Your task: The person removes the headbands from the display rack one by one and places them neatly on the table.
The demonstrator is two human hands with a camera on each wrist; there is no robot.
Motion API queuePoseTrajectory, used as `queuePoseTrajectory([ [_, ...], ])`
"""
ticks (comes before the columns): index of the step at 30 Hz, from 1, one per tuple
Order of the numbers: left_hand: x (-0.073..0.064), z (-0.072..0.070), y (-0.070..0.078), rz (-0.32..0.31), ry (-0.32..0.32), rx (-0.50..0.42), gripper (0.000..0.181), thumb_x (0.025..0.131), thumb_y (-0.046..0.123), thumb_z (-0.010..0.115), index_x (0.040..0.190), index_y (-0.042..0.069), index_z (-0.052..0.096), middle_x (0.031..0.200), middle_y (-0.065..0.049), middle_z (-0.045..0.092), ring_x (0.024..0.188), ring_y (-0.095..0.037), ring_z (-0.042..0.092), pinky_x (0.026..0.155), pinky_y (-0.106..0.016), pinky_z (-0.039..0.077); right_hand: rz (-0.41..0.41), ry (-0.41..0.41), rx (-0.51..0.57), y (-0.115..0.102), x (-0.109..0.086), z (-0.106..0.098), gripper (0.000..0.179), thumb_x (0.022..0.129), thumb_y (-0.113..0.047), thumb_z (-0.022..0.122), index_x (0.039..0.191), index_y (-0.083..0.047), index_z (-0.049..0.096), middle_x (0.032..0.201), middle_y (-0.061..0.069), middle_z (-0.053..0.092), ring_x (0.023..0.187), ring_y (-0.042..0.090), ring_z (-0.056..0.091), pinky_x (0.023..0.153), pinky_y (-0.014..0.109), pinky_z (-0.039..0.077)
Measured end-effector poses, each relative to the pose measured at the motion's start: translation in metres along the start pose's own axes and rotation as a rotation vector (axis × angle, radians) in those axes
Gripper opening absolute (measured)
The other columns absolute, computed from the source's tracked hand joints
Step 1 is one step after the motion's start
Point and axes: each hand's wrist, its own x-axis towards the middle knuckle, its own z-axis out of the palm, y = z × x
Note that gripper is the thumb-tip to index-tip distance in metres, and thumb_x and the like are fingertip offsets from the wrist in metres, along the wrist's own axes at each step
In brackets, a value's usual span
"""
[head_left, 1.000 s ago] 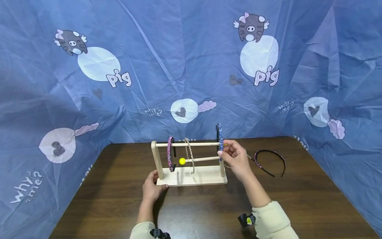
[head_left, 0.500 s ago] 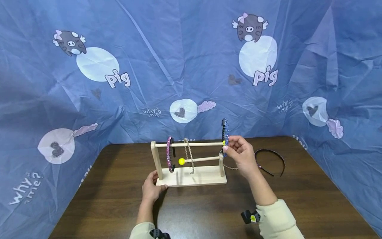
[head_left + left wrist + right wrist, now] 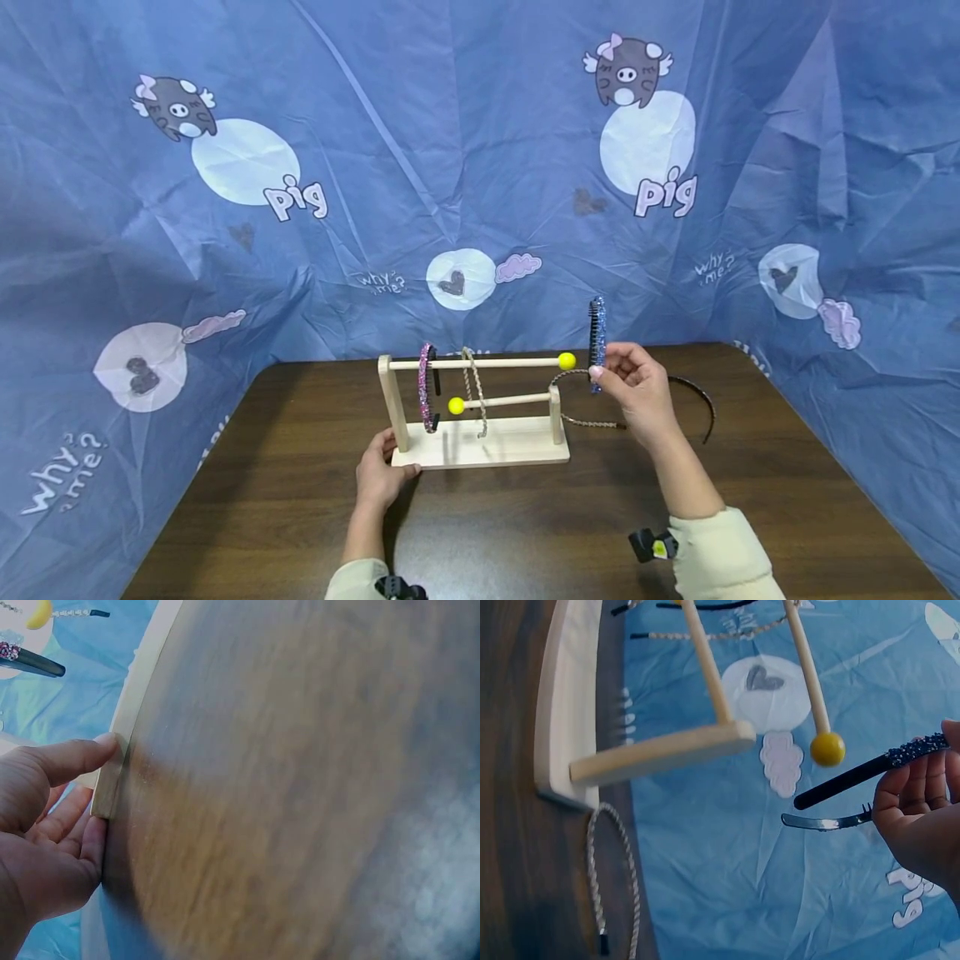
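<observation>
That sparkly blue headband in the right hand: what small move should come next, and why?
Probably lower the blue headband to the table on the right, beside the braided headband and the dark headband. The right grip has drawn it off the upper rod, it is now clear of the yellow ball at that rod's end, and those two already lie there.

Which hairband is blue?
The sparkly blue hairband, held in the right hand; the pink hairband and a braided one hang on the rack, others lie on the table.
</observation>
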Motion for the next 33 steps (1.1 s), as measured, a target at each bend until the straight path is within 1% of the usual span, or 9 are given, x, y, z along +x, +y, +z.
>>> queuePoseTrajectory([
  [7,0.000,0.000,-0.001,-0.004,-0.004,-0.003,0.067,0.061,-0.011,0.076,0.123,-0.008,0.049,0.113,-0.028,0.058,0.106,-0.041,0.054,0.093,-0.050,0.038,0.008,0.059,0.032,0.005,-0.003,-0.022,0.030,0.077,0.021,0.056,0.094,-0.003,0.061,0.074,0.003,0.058,0.064,0.009,0.057,0.054,0.016,0.046],
  [10,0.000,0.000,-0.001,-0.010,-0.006,0.001,0.068,0.061,-0.011,0.076,0.123,-0.008,0.049,0.113,-0.028,0.057,0.106,-0.040,0.054,0.093,-0.050,0.038,0.009,0.086,0.058,0.006,-0.005,-0.033,0.029,0.077,0.022,0.056,0.094,-0.002,0.061,0.075,0.004,0.058,0.065,0.009,0.058,0.054,0.017,0.047],
  [14,0.000,0.001,-0.003,-0.013,-0.008,0.002,0.068,0.062,-0.011,0.077,0.124,-0.007,0.049,0.114,-0.027,0.057,0.106,-0.040,0.054,0.094,-0.050,0.038,-0.007,0.127,0.054,0.010,-0.008,-0.047,0.029,0.077,0.023,0.055,0.094,0.000,0.062,0.076,0.004,0.059,0.066,0.010,0.058,0.057,0.017,0.047],
  [18,0.000,0.001,-0.002,-0.007,-0.002,0.005,0.067,0.062,-0.011,0.076,0.123,-0.007,0.050,0.113,-0.027,0.058,0.106,-0.039,0.054,0.093,-0.049,0.038,-0.008,0.154,0.047,0.011,-0.010,-0.058,0.029,0.077,0.023,0.055,0.092,0.000,0.063,0.076,0.003,0.060,0.066,0.009,0.058,0.059,0.017,0.048],
  [26,0.000,-0.001,0.001,0.008,0.001,-0.002,0.066,0.061,-0.011,0.076,0.122,-0.008,0.050,0.112,-0.027,0.058,0.106,-0.040,0.054,0.093,-0.049,0.038,0.003,0.192,-0.037,0.017,-0.014,-0.080,0.025,0.076,0.022,0.058,0.091,0.003,0.063,0.072,0.002,0.059,0.063,0.007,0.056,0.054,0.015,0.045],
  [33,0.000,-0.001,0.001,0.015,-0.001,-0.003,0.065,0.061,-0.011,0.076,0.121,-0.008,0.050,0.112,-0.027,0.059,0.105,-0.040,0.055,0.093,-0.049,0.038,0.025,0.233,-0.079,0.020,-0.018,-0.098,0.029,0.075,0.023,0.057,0.090,-0.001,0.065,0.070,0.000,0.059,0.061,0.006,0.054,0.050,0.014,0.042],
])
